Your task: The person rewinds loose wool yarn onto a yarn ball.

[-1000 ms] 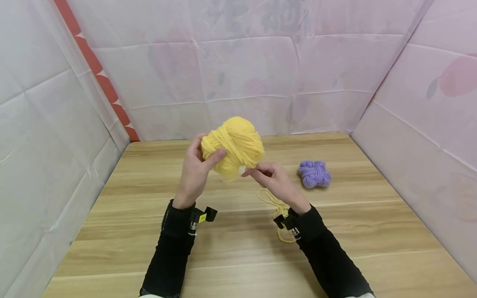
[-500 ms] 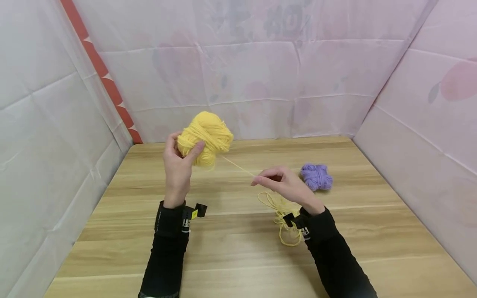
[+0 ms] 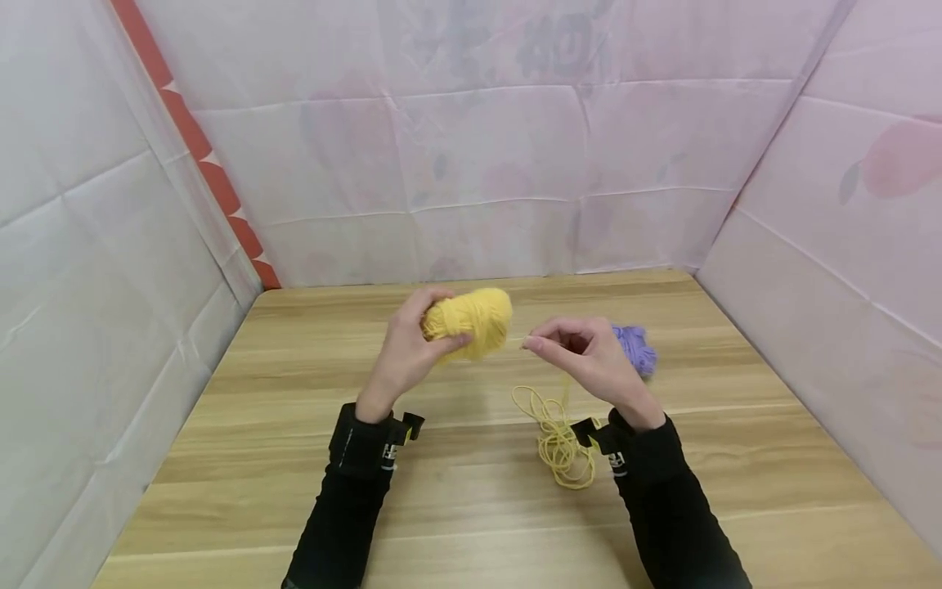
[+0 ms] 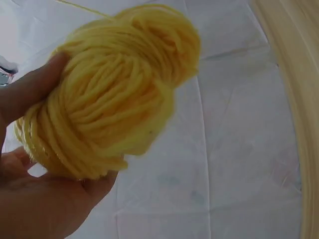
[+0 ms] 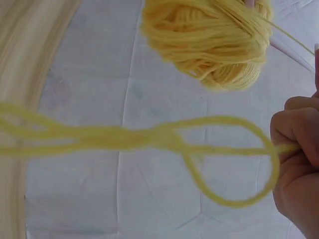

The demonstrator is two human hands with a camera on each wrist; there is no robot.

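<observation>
My left hand point(image 3: 408, 348) grips a ball of yellow yarn point(image 3: 478, 319) above the table, thumb on the near side. In the left wrist view the ball point(image 4: 114, 94) shows its wound strands, and a single strand leaves its top. Right of it, my right hand point(image 3: 589, 356) pinches a strand between thumb and curled fingers. The right wrist view shows this strand point(image 5: 291, 37) stretched from the ball to my fingertips. More yarn point(image 5: 229, 201) hangs from that hand in a twisted loop. Below lies a loose tangle of yellow yarn point(image 3: 562, 450) on the table.
A small purple skein of yarn point(image 3: 639, 350) lies behind my right hand, partly hidden by it. The wooden table point(image 3: 257, 458) is enclosed by pale printed sheets point(image 3: 486, 147) at the back and both sides.
My left hand first swung left with the ball, drawing the strand out, then came back right and lower, turning the ball. My right hand has shifted a little right, keeping its pinch.
</observation>
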